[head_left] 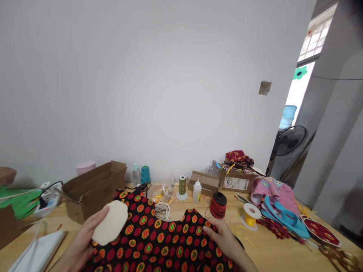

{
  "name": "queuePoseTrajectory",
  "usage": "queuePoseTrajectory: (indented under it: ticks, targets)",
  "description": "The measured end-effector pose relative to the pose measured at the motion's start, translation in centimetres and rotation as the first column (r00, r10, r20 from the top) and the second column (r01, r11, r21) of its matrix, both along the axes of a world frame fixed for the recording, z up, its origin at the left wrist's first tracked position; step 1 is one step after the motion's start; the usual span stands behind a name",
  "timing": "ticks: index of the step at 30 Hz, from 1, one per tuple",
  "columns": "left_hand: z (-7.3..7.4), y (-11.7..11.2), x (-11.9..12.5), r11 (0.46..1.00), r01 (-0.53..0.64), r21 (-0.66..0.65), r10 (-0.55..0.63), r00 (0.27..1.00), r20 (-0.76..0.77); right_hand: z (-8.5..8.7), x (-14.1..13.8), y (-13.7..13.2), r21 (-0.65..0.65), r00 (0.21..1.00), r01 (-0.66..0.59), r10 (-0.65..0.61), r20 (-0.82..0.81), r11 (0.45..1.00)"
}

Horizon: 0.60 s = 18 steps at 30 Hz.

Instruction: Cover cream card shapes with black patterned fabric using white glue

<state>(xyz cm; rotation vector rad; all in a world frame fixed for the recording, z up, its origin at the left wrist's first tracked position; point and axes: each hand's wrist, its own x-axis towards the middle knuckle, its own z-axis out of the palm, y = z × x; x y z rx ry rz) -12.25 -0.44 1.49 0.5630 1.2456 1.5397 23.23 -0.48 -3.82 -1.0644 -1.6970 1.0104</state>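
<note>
Wall (170, 83): is rising pale and plain behind the work.
Table (266, 257): is running along the wall, its light wood showing at the right.
Patterned cloth (161, 251): is spreading between both hands over the table's near side, showing red dots and bright ringed motifs on black.
Open brown box (90, 189): is standing beyond the left hand, against the wall side.
Pink cloth (286, 192): is lying bunched at the right, with blue strips (286, 219) trailing over its near side.
Left hand (82, 240): is gripping a cream piece (111, 223), thumb on top and other fingers hidden beneath; whether it is also pinching the cloth, I cannot tell.
Right hand (224, 238): is closing on the cloth's right part, thumb lying on the upper face.
Cream piece: is resting in front of the cloth's left part, covering some of the pattern.
Red-and-black spool (218, 207): is standing just beyond the right hand.
Yellow spool (251, 216): is sitting to its right, near some loose yellow thread (244, 232).
White bottle (197, 192): is standing upright between the red-and-black spool and a green thread cone (182, 187).
</note>
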Motion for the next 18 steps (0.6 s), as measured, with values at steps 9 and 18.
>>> queuePoseTrajectory:
  ticks: [9, 18]
  targets:
    - [-2.0, 0.7, 1.6, 0.977, 0.209, -0.034, -0.211, 0.976, -0.053, -2.8, 0.6, -0.9, 0.142, 0.871, 0.319, -0.349, 0.345, 0.937]
    - [-2.5, -0.2, 5.6, 0.946, 0.324, -0.017, -0.319, 0.94, 0.124, -3.9, -9.4, 1.9, -0.01, 0.941, -0.037, 0.032, -0.337, 0.999]
